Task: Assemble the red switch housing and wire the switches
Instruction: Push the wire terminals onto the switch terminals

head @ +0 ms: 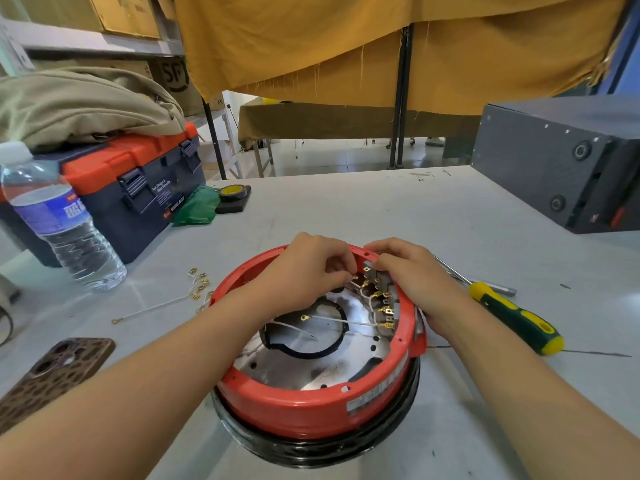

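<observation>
The round red switch housing [311, 407] sits open side up on a black ring at the table's near middle. Inside its right wall runs a row of switches [379, 296] with brass terminals and white wires. My left hand [304, 271] reaches in over the far rim and pinches a white wire's brass terminal [354, 278] at the uppermost switch. On the right rim my right hand [412, 271] rests, its fingers curled round that switch block. One loose white wire [332, 319] with a ring lug lies across the metal floor.
Spare brass terminals and white wires [197, 282] lie left of the housing. A green-yellow screwdriver [516, 317] lies to the right. A water bottle [59, 216], toolbox [138, 181] and phone [52, 379] are on the left, and a dark metal box [561, 168] stands far right.
</observation>
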Motion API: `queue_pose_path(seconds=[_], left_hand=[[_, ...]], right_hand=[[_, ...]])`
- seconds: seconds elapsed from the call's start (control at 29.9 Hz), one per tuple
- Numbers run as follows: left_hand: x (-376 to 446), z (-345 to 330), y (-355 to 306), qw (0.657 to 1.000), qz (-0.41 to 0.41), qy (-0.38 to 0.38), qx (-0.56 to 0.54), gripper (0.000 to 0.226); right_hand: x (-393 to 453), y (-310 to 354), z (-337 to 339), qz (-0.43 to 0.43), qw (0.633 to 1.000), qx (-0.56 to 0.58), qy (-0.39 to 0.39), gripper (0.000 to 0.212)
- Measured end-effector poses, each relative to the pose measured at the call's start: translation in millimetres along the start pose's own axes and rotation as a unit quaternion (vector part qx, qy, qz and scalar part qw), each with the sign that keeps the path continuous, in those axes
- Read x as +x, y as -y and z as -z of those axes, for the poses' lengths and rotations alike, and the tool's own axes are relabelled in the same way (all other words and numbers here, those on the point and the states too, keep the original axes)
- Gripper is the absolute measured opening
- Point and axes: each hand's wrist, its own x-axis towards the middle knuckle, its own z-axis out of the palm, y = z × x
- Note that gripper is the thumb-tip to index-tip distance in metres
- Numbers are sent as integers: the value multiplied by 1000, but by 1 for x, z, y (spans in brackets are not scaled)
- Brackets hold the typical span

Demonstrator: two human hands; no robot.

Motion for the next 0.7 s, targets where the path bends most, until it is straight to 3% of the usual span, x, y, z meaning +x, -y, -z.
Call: queue_pose_path(seconds=[0.7], left_hand=[[-1, -15, -4, 999, -23, -39, 6, 17]], right_hand=[[-1, -3, -1, -2, 1000, 11, -9, 18]])
